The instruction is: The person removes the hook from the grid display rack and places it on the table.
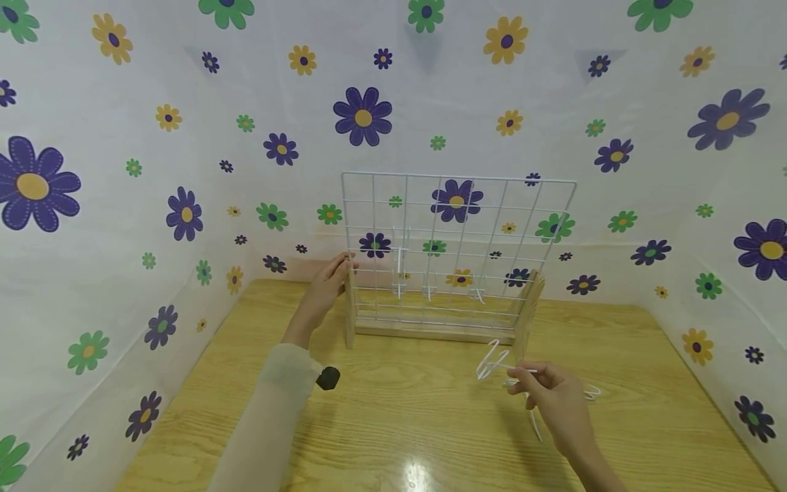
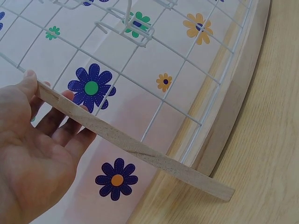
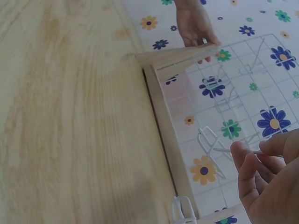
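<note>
The left upright [image 2: 133, 144] of a wooden stand is gripped near its top by the left hand [image 1: 322, 290], with the thumb placed on one side and the fingers bent round the other. A white wire hook [image 3: 221, 150] is pinched between the thumb and fingers of the right hand [image 1: 556, 396], and its looped end is pointed out past the fingertips, to their left. A white wire grid [image 1: 451, 253] is held up by the stand, its left edge found just beside the left fingers. More white hooks, the hanging hooks [image 1: 428, 290], are hung on its lower part, to the right of the left fingers. The right upright [image 1: 529, 307] is seen just beyond the right fingers, and a base bar [image 1: 433, 334] is set lower than the left fingers. A further hook, the loose hook [image 1: 593, 392], is partly covered by the right hand, to the right of its fingers, over the table [image 1: 393, 396]. A flower-patterned sheet [image 1: 467, 89] is spread behind, beyond both hands' fingers
</note>
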`<action>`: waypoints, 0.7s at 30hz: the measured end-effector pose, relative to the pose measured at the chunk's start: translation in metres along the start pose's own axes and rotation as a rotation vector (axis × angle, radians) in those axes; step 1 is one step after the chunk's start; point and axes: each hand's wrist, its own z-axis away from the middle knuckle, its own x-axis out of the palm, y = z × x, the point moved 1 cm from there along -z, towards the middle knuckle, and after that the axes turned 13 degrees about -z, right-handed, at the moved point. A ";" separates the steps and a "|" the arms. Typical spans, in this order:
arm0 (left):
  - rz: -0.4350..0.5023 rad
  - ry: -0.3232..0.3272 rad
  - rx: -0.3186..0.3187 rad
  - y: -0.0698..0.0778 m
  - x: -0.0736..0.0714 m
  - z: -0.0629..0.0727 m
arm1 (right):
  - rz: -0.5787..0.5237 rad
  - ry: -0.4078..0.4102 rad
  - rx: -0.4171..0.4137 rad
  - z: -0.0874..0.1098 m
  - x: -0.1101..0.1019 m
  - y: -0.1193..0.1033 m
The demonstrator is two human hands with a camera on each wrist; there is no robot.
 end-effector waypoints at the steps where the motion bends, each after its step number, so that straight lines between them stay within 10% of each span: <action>1: -0.001 -0.001 -0.002 0.000 0.000 0.000 | -0.001 -0.005 -0.001 0.000 0.001 0.001; 21: -0.023 0.044 0.010 -0.030 0.001 -0.015 | 0.049 -0.060 0.078 0.002 0.024 0.027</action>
